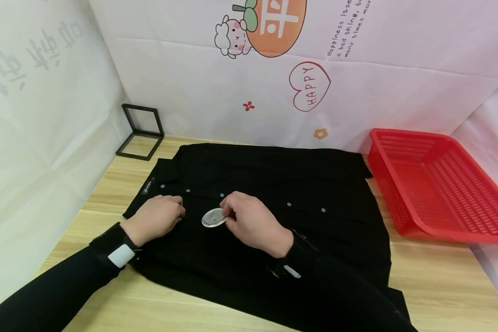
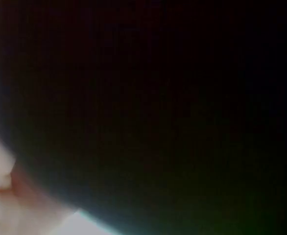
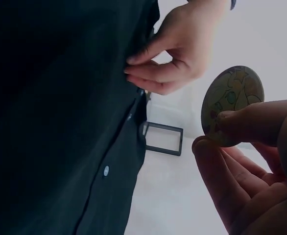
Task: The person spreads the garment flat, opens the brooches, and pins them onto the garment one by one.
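Observation:
A black buttoned shirt (image 1: pixel 249 168) lies spread on the wooden table. Over its middle, my right hand (image 1: pixel 255 223) pinches a round button badge (image 1: pixel 213 217) between thumb and fingers. The badge's silvery back faces up in the head view; its cartoon-printed face (image 3: pixel 231 100) shows in the right wrist view. My left hand (image 1: pixel 157 217) is on the left part of the shirt, and in the right wrist view its thumb and fingertips (image 3: pixel 133 70) come together at the cloth. The left wrist view is mostly dark, with a blurred bit of hand at its lower left.
A red plastic basket (image 1: pixel 419 221) stands on the right side of the table. At the back left corner is a black folding frame (image 1: pixel 140 133). Printed white cloth (image 1: pixel 182 69) hangs behind and at the sides. Bare wood (image 1: pixel 141 299) shows along the front left.

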The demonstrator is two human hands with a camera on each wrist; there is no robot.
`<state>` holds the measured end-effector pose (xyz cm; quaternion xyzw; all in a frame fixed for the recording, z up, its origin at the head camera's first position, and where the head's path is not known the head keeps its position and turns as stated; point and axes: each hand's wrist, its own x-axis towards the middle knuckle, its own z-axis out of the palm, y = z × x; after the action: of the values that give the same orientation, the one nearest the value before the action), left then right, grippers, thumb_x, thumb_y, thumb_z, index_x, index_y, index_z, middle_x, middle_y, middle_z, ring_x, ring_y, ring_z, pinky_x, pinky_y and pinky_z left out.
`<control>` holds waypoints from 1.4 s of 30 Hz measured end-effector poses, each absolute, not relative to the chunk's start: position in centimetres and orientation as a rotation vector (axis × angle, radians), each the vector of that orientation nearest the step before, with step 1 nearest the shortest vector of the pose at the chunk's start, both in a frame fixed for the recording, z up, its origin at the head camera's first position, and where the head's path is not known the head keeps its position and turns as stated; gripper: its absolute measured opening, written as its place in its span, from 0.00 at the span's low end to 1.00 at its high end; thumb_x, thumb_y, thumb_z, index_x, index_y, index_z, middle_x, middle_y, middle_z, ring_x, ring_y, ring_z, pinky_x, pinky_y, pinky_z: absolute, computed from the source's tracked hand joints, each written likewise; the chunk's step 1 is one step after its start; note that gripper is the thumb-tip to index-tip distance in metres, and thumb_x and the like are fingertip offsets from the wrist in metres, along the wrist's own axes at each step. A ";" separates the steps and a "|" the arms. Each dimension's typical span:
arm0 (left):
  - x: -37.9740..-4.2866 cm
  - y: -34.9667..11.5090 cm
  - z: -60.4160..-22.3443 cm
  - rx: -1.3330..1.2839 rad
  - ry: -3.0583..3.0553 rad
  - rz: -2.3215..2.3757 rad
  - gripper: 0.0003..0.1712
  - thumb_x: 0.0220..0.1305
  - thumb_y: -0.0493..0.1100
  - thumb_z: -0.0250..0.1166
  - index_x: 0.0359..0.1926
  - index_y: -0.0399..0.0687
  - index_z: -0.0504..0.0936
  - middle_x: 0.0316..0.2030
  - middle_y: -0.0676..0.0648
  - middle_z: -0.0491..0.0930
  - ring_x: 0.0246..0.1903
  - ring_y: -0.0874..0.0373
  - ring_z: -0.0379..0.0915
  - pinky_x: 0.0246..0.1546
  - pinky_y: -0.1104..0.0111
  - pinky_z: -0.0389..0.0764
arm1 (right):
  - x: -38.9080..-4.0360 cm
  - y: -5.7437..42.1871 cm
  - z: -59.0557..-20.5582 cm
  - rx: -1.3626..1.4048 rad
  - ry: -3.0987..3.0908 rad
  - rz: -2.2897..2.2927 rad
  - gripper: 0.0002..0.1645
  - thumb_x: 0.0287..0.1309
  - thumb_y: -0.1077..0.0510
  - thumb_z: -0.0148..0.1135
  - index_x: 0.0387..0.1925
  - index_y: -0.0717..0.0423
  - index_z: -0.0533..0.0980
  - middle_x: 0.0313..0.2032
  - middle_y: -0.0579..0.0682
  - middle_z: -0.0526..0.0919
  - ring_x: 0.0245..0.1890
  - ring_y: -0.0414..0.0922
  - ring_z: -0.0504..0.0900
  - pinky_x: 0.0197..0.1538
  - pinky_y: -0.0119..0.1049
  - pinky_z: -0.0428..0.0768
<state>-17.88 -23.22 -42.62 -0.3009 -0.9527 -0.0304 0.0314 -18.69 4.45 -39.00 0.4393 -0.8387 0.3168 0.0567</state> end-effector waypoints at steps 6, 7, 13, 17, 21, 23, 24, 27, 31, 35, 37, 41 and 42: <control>-18.8 -23.6 -42.9 -1.006 -2.912 -0.029 0.14 0.62 0.34 0.66 0.22 0.49 0.76 0.23 0.54 0.66 0.20 0.61 0.65 0.25 0.64 0.73 | -19.2 3.4 -39.3 1.375 -2.616 0.858 0.11 0.55 0.71 0.64 0.32 0.53 0.76 0.38 0.45 0.80 0.34 0.39 0.77 0.37 0.31 0.76; -18.9 -23.6 -42.9 -1.025 -2.920 -0.006 0.13 0.63 0.34 0.66 0.22 0.49 0.76 0.23 0.55 0.66 0.20 0.61 0.65 0.25 0.64 0.73 | -19.3 3.2 -39.4 1.380 -2.633 0.845 0.10 0.55 0.70 0.65 0.33 0.52 0.76 0.37 0.44 0.80 0.33 0.39 0.76 0.37 0.31 0.75; -19.9 -23.6 -42.1 -1.081 -3.092 -0.033 0.07 0.60 0.38 0.71 0.27 0.49 0.81 0.26 0.55 0.67 0.22 0.62 0.65 0.28 0.65 0.74 | -20.7 2.0 -40.0 1.418 -2.851 0.842 0.06 0.63 0.62 0.65 0.34 0.48 0.76 0.28 0.39 0.77 0.24 0.37 0.73 0.32 0.31 0.74; -20.4 -23.3 -41.6 -1.094 -3.136 -0.075 0.11 0.56 0.35 0.72 0.24 0.51 0.79 0.25 0.56 0.68 0.23 0.63 0.65 0.28 0.66 0.74 | -21.8 1.2 -40.2 1.424 -2.988 0.840 0.06 0.66 0.57 0.65 0.34 0.46 0.74 0.26 0.39 0.77 0.22 0.37 0.74 0.30 0.32 0.75; -21.1 -23.1 -41.5 -1.132 -3.141 -0.109 0.16 0.57 0.32 0.68 0.20 0.54 0.75 0.22 0.58 0.69 0.21 0.63 0.66 0.26 0.67 0.73 | -22.6 0.5 -40.4 1.456 -3.047 0.754 0.08 0.66 0.56 0.66 0.32 0.46 0.74 0.26 0.40 0.76 0.22 0.38 0.75 0.31 0.32 0.75; -21.4 -23.0 -41.2 -1.156 -3.155 -0.139 0.17 0.57 0.31 0.68 0.19 0.53 0.75 0.20 0.58 0.70 0.20 0.62 0.66 0.25 0.67 0.73 | -22.8 0.1 -40.4 1.486 -3.069 0.745 0.09 0.65 0.57 0.67 0.31 0.46 0.74 0.26 0.41 0.77 0.23 0.38 0.75 0.32 0.32 0.74; -21.6 -23.0 -41.1 -1.175 -3.161 -0.151 0.16 0.58 0.31 0.68 0.19 0.53 0.76 0.20 0.58 0.70 0.19 0.62 0.66 0.25 0.67 0.73 | -22.9 -0.1 -40.4 1.500 -3.081 0.752 0.09 0.65 0.57 0.67 0.30 0.46 0.74 0.25 0.41 0.77 0.23 0.38 0.75 0.32 0.32 0.74; -21.8 -23.1 -40.7 -1.232 -3.174 -0.170 0.16 0.59 0.31 0.68 0.20 0.52 0.78 0.19 0.58 0.71 0.18 0.63 0.67 0.25 0.67 0.73 | -23.1 -0.6 -40.6 1.536 -3.120 0.788 0.10 0.63 0.56 0.68 0.29 0.46 0.75 0.25 0.42 0.77 0.23 0.39 0.76 0.32 0.32 0.75; -22.1 -23.6 -40.5 -1.298 -3.169 -0.197 0.14 0.62 0.33 0.68 0.23 0.53 0.79 0.22 0.58 0.73 0.20 0.64 0.67 0.27 0.67 0.73 | -23.2 -1.0 -40.7 1.549 -3.167 0.771 0.10 0.62 0.55 0.70 0.28 0.46 0.76 0.26 0.42 0.78 0.24 0.40 0.76 0.33 0.32 0.75; -22.4 -24.2 -40.2 -1.352 -3.156 -0.245 0.12 0.62 0.33 0.69 0.25 0.53 0.82 0.24 0.59 0.76 0.23 0.65 0.71 0.30 0.67 0.76 | -23.1 -1.1 -40.5 1.559 -3.194 0.712 0.11 0.62 0.55 0.70 0.28 0.46 0.75 0.27 0.42 0.78 0.25 0.40 0.76 0.33 0.33 0.74; -22.5 -24.4 -40.0 -1.367 -3.158 -0.274 0.11 0.62 0.32 0.68 0.26 0.52 0.82 0.25 0.59 0.77 0.24 0.65 0.72 0.31 0.67 0.77 | -22.8 -1.1 -40.4 1.568 -3.199 0.685 0.11 0.62 0.56 0.70 0.27 0.46 0.75 0.26 0.42 0.77 0.25 0.40 0.76 0.33 0.32 0.74; -22.5 -24.2 -39.5 -1.376 -3.179 -0.308 0.13 0.63 0.32 0.67 0.26 0.52 0.79 0.22 0.59 0.72 0.22 0.66 0.69 0.29 0.67 0.74 | -22.5 -1.1 -40.3 1.569 -3.208 0.636 0.12 0.63 0.56 0.69 0.27 0.46 0.74 0.26 0.43 0.76 0.25 0.40 0.75 0.32 0.32 0.74; -22.6 -24.2 -39.5 -1.373 -3.187 -0.312 0.13 0.64 0.32 0.67 0.26 0.53 0.78 0.21 0.59 0.71 0.22 0.66 0.67 0.29 0.67 0.73 | -22.4 -1.0 -40.3 1.565 -3.210 0.627 0.12 0.63 0.56 0.68 0.27 0.46 0.74 0.25 0.43 0.76 0.25 0.40 0.75 0.32 0.32 0.74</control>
<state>-22.56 -24.17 -39.53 -0.3883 -0.9013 -0.0883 -0.1703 -22.43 -1.03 -40.32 0.4189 -0.8596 0.1678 -0.2398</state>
